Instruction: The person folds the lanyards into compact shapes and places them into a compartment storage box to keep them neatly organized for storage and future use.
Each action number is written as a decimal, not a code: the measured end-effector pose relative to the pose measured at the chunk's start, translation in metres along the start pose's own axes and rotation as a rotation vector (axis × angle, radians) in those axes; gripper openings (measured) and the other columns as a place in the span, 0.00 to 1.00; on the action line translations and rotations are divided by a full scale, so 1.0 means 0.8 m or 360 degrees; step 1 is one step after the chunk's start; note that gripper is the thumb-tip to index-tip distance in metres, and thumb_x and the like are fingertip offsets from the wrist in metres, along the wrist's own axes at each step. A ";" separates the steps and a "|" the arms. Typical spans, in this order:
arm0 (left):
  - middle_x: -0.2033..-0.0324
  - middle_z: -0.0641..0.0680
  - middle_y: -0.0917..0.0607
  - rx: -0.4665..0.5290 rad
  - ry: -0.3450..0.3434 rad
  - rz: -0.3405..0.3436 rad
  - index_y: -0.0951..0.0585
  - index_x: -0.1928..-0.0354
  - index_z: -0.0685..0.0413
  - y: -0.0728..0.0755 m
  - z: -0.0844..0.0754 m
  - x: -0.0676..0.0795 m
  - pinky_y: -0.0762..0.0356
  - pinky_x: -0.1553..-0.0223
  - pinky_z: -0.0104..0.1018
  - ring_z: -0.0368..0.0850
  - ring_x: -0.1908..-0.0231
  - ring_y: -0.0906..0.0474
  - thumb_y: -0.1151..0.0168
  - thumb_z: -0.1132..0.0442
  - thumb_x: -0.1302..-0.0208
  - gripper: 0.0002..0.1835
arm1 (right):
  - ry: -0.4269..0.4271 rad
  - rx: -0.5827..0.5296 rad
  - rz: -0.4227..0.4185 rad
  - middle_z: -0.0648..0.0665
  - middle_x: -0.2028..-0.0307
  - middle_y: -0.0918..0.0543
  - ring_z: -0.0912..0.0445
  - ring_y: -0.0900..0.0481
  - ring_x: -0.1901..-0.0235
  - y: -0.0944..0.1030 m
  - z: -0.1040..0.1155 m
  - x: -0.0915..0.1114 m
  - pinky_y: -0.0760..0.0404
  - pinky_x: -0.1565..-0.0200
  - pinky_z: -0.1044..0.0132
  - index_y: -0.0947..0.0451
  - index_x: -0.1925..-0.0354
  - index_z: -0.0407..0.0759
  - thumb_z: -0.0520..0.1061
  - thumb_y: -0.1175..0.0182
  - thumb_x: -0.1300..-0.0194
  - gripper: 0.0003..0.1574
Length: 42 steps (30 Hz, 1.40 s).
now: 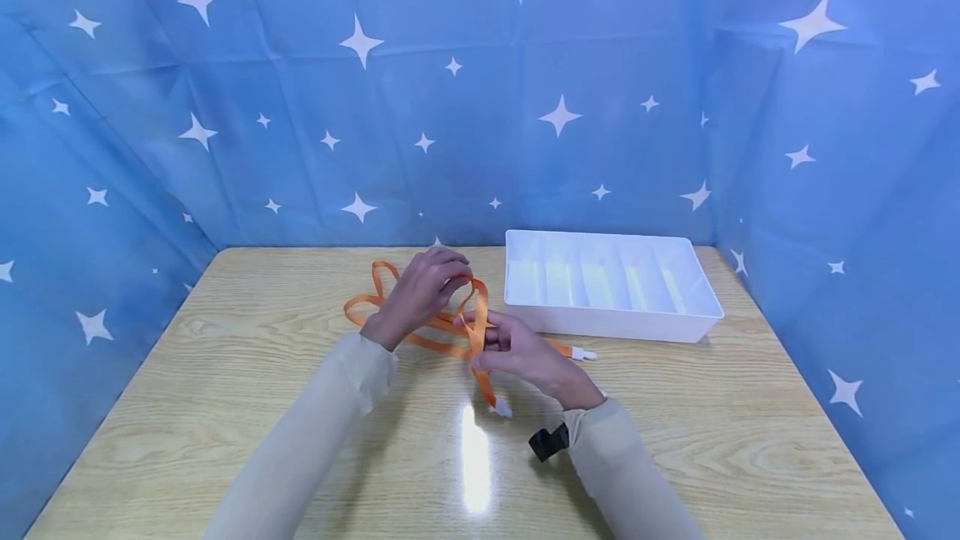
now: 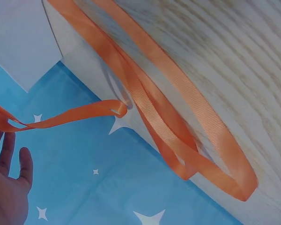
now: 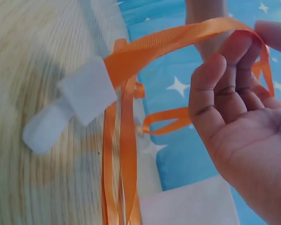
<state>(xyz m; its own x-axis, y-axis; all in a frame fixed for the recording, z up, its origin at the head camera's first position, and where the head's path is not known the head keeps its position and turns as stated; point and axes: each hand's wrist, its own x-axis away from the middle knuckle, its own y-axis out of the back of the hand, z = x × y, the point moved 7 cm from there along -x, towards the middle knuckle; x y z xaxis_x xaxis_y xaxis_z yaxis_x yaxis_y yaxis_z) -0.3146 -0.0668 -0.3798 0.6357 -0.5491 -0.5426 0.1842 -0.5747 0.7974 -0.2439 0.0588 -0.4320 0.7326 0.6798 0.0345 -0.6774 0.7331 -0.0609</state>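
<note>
An orange ribbon lanyard [image 1: 480,307] is raised over the table between both hands. My left hand [image 1: 427,286] pinches it at the upper end of a loop. Lower and to the right, my right hand [image 1: 528,357] grips the same lanyard between thumb and fingers, and the ribbon drapes across the fingers in the right wrist view. From this hand hangs the lanyard's end with a white plastic clip [image 3: 86,91]. Beneath, more orange ribbon [image 2: 196,101] lies in loose loops on the table, and another white clip [image 1: 583,354] lies to the right of the right hand.
A white divided tray [image 1: 611,322] with several compartments stands at the back right, close beyond the right hand. The wooden table [image 1: 225,407] ends at a blue star-patterned curtain [image 1: 450,165]. A black device [image 1: 550,443] sits at the right wrist.
</note>
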 end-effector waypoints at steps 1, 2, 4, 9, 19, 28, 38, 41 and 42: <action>0.57 0.54 0.13 -0.0003 -0.0003 -0.0005 0.12 0.62 0.56 0.001 -0.001 0.000 0.24 0.46 0.46 0.51 0.51 0.20 0.32 0.69 0.37 0.04 | -0.0002 -0.0010 -0.0015 0.42 0.55 0.17 0.49 0.21 0.58 0.000 0.001 0.000 0.20 0.55 0.63 0.38 0.31 0.33 0.34 0.41 0.33 0.35; 0.57 0.55 0.13 -0.0004 -0.0005 -0.0010 0.12 0.62 0.56 0.002 -0.002 -0.001 0.24 0.47 0.46 0.51 0.51 0.20 0.32 0.69 0.37 0.04 | -0.0002 -0.0019 -0.0030 0.42 0.56 0.17 0.50 0.22 0.58 -0.001 0.001 0.000 0.20 0.56 0.63 0.37 0.31 0.32 0.34 0.42 0.33 0.34; 0.57 0.55 0.13 -0.0017 -0.0007 -0.0019 0.12 0.62 0.57 0.004 -0.003 -0.001 0.23 0.48 0.46 0.51 0.52 0.20 0.32 0.69 0.37 0.04 | -0.0013 -0.0042 -0.0066 0.43 0.57 0.18 0.51 0.23 0.61 -0.001 0.001 -0.001 0.20 0.58 0.63 0.36 0.32 0.31 0.37 0.41 0.31 0.32; 0.57 0.55 0.13 -0.0026 -0.0033 -0.0040 0.12 0.60 0.57 0.009 -0.008 -0.003 0.25 0.44 0.46 0.51 0.54 0.21 0.34 0.69 0.35 0.05 | -0.0088 -0.0042 -0.0201 0.45 0.60 0.21 0.53 0.24 0.65 0.002 -0.001 -0.004 0.20 0.59 0.61 0.31 0.37 0.31 0.49 0.41 0.28 0.30; 0.58 0.54 0.13 0.0050 -0.0104 -0.0131 0.12 0.61 0.57 0.019 -0.017 -0.006 0.24 0.49 0.44 0.50 0.54 0.20 0.35 0.69 0.34 0.05 | -0.0113 -0.0012 -0.0358 0.45 0.68 0.22 0.54 0.27 0.77 0.011 0.004 -0.018 0.24 0.70 0.65 0.25 0.48 0.33 0.51 0.42 0.27 0.23; 0.57 0.53 0.13 0.0065 -0.0082 -0.0154 0.13 0.59 0.58 0.025 -0.022 -0.009 0.24 0.49 0.44 0.50 0.53 0.21 0.35 0.68 0.34 0.05 | -0.0146 -0.0268 -0.0288 0.47 0.72 0.27 0.56 0.30 0.78 0.014 0.011 -0.028 0.27 0.69 0.64 0.28 0.41 0.34 0.51 0.41 0.27 0.26; 0.58 0.53 0.12 0.0137 -0.0042 -0.0231 0.13 0.59 0.57 0.037 -0.018 -0.012 0.25 0.50 0.44 0.49 0.53 0.20 0.35 0.68 0.34 0.05 | -0.0031 -0.0332 -0.0266 0.47 0.73 0.28 0.56 0.31 0.79 0.015 0.020 -0.025 0.29 0.72 0.65 0.27 0.57 0.34 0.45 0.42 0.26 0.13; 0.58 0.53 0.12 0.0159 -0.0025 -0.0234 0.13 0.59 0.58 0.039 -0.017 -0.012 0.25 0.49 0.45 0.49 0.53 0.21 0.35 0.68 0.34 0.05 | 0.0012 -0.0332 -0.0291 0.47 0.75 0.28 0.56 0.32 0.79 0.016 0.024 -0.025 0.29 0.73 0.65 0.25 0.61 0.35 0.44 0.43 0.26 0.11; 0.58 0.53 0.13 0.0163 -0.0019 -0.0233 0.13 0.59 0.58 0.039 -0.017 -0.012 0.25 0.48 0.44 0.49 0.53 0.21 0.35 0.68 0.34 0.05 | 0.0025 -0.0330 -0.0298 0.47 0.75 0.28 0.57 0.32 0.80 0.017 0.026 -0.024 0.29 0.73 0.65 0.25 0.63 0.36 0.44 0.43 0.26 0.11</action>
<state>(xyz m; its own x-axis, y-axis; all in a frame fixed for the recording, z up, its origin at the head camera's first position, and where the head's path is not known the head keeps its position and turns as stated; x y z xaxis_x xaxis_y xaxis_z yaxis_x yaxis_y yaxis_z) -0.3050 -0.0710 -0.3460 0.5987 -0.4620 -0.6543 0.1963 -0.7073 0.6791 -0.2687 0.0559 -0.4130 0.8458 0.5313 0.0491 -0.5031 0.8248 -0.2581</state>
